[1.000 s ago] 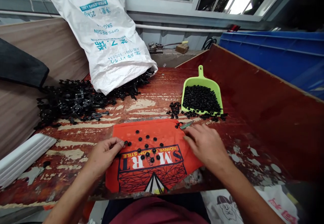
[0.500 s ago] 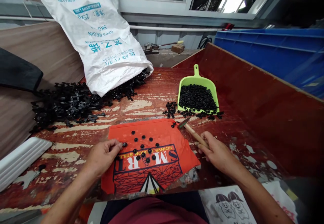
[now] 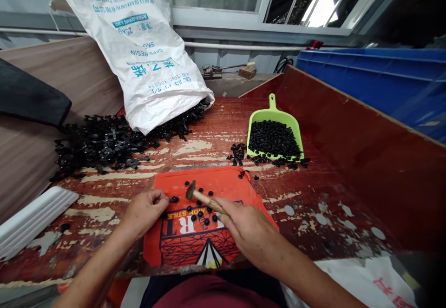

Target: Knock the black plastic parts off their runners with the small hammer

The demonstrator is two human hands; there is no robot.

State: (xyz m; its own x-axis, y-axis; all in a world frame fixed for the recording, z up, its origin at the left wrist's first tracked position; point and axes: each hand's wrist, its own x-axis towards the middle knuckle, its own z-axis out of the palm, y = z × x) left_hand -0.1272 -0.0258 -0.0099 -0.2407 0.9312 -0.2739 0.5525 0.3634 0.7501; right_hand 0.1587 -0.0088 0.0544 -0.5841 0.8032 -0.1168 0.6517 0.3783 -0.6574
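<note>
My right hand (image 3: 244, 229) grips the wooden handle of a small hammer (image 3: 205, 199), its metal head over the orange cloth (image 3: 251, 196). At the cloth's left side, my left hand (image 3: 149, 208) is closed in a pinch on a small black plastic part (image 3: 174, 199); its far end shows past the fingertips. Several round black pieces (image 3: 194, 218) lie scattered on the printed cloth between my hands. The hammer and right hand cover part of the print and maybe some pieces.
A green dustpan (image 3: 275, 113) full of small black pieces stands at the back right, with some spilled before it. A white sack (image 3: 156, 75) leans over a heap of black parts (image 3: 104, 143) at left. Wooden boards (image 3: 348, 131) wall the worn red table; a white ridged piece (image 3: 38, 219) lies left.
My right hand has swung the hammer leftward from the cloth's right edge to over the black pieces. My left hand stays at the cloth's left side. The view has shifted slightly.
</note>
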